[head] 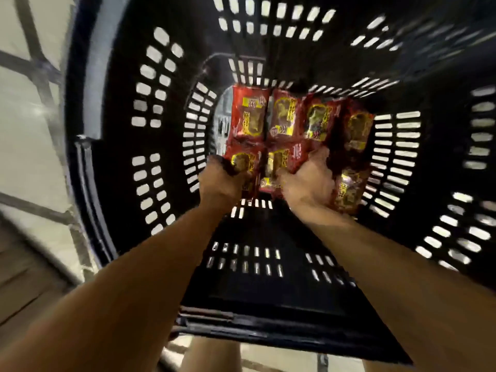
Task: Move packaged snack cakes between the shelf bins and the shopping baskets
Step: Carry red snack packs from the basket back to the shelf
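I look straight down into a deep black slotted shopping basket (161,135). Several red and yellow packaged snack cakes (284,116) lie packed on its bottom. Both my arms reach down inside. My left hand (218,181) grips the lower-left packet (241,162) at its near edge. My right hand (306,181) has its fingers curled on the packets in the middle of the near row (281,162). The frame is blurred, so the fingertips are hard to make out.
The basket's near rim (268,328) lies close below my forearms, and its slotted walls rise on all sides. A pale tiled floor (24,146) and a metal frame (40,73) show to the left outside the basket.
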